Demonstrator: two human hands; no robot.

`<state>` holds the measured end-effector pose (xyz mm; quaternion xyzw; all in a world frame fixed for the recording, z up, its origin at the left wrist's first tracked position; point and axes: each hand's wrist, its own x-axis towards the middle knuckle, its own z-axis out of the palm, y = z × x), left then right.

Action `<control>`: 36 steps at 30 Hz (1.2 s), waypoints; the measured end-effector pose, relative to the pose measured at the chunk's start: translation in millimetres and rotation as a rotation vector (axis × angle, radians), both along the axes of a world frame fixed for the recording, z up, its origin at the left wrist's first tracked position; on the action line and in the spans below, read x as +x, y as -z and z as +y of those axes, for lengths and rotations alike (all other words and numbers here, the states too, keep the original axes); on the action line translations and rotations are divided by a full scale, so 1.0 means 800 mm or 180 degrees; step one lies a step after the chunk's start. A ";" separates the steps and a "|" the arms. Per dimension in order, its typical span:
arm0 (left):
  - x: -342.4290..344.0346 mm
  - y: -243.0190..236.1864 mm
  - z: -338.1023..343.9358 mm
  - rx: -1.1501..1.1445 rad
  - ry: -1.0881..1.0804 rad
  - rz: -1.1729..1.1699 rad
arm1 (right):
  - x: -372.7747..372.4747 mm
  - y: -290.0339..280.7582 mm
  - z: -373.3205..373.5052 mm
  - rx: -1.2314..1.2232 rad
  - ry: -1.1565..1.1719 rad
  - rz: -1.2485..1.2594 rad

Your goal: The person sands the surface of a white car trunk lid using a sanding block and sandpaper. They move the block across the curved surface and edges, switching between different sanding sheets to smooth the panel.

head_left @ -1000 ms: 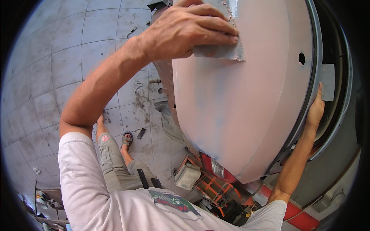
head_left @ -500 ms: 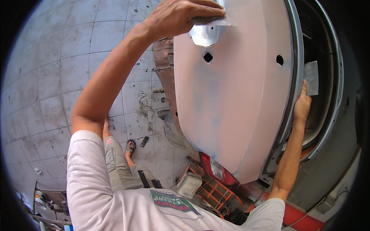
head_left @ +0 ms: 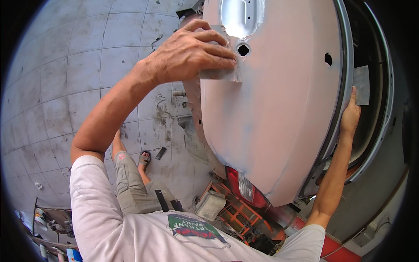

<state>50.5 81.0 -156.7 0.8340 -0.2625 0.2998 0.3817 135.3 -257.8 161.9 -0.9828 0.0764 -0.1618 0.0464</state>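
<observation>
A pale pink car body panel (head_left: 275, 113) fills the centre, with a bare-metal recess (head_left: 239, 15), a cross-shaped hole (head_left: 243, 50) below it and an oval hole (head_left: 328, 59). My left hand (head_left: 196, 54) grips a thin grey spreader (head_left: 218, 76), smeared with filler along its edge, against the panel's upper left edge. My right hand (head_left: 351, 113) is closed on a grey rectangular plate (head_left: 361, 78) at the dark-trimmed right edge of the panel, thumb along the rim. A red tail lamp (head_left: 246, 187) sits at the panel's lower end.
Tiled floor (head_left: 65, 96) spans the left, with a sandalled foot and a small dark object (head_left: 160, 153). An orange metal frame (head_left: 224, 209) and a red cylinder (head_left: 336, 244) lie below the car. A shelf with cans (head_left: 46, 222) stands at lower left.
My left hand went up, then came down and leftward with the spreader, uncovering the metal recess and cross-shaped hole. My right hand stays at the panel edge.
</observation>
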 end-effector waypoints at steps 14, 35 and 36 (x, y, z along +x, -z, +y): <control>0.043 -0.050 -0.004 -0.0554 0.0379 -0.0001 | 0.003 -0.008 -0.013 0.0044 0.0115 0.0117; 0.110 -0.062 0.013 0.0161 -0.0029 -0.0845 | 0.000 -0.011 -0.017 0.0235 0.0000 0.0242; 0.089 -0.054 0.003 -0.0052 0.0123 -0.0739 | -0.005 -0.014 -0.022 0.0230 0.0133 0.0323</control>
